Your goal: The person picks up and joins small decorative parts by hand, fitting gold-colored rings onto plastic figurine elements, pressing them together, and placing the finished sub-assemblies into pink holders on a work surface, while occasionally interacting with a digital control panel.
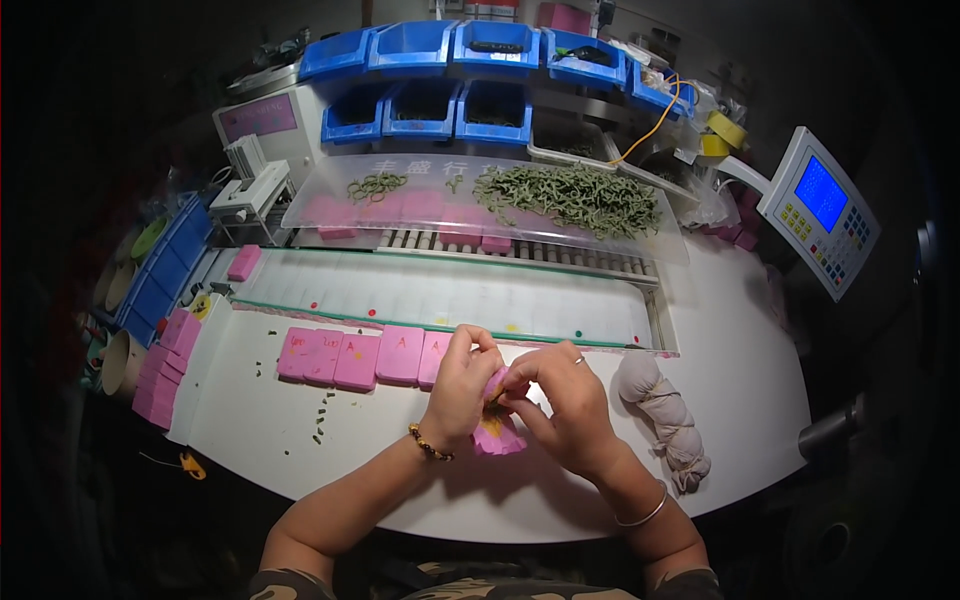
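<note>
Over the front of the white table, my left hand (461,390) is closed on a crumpled pink wrapper (499,440), which looks like thin paper or foil with a yellow inner side. My right hand (565,405) pinches the upper part of the same wrapper, thumb and fingers pressed together. The wrapper's lower end flares out below my fingers. Whatever is inside it, if anything, is hidden by my fingers. Beside my left hand stands a row of flat pink packets (402,355) with red handwritten marks; my left hand covers the row's right end.
Behind a white conveyor belt (450,285), a clear tray (330,190) bears a heap of twisted dried green pieces (570,197). Blue bins (412,47) line the back. A knotted cloth roll (663,420) lies right, below a control screen (822,195). Pink packets (165,370) are stacked left.
</note>
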### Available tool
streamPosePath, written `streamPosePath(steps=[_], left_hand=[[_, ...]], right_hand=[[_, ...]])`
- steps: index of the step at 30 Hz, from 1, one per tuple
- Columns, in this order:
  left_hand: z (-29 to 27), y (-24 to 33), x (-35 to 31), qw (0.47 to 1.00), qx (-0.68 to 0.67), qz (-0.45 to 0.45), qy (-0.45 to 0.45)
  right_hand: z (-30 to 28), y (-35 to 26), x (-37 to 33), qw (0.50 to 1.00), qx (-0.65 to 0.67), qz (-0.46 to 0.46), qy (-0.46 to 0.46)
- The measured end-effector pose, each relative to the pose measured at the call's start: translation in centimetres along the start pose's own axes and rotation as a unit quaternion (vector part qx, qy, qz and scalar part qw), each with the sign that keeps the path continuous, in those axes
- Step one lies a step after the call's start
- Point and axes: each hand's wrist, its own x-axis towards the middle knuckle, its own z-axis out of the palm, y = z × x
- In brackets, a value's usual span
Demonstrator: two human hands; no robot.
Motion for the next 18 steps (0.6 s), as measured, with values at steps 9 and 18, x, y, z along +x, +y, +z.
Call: streamPosePath(steps=[9, 18], left_hand=[[-0.6, 2.4, 0.3, 0.990, -0.094, -0.095, 0.056], [0.1, 2.8, -0.9, 0.989, 0.001, -0.079, -0.124]], right_hand=[[-0.7, -0.5, -0.3, 0.978, 0.071, 0.058, 0.187], [-1.3, 0.5, -0.7, 0.968, -0.154, -0.146, 0.133]])
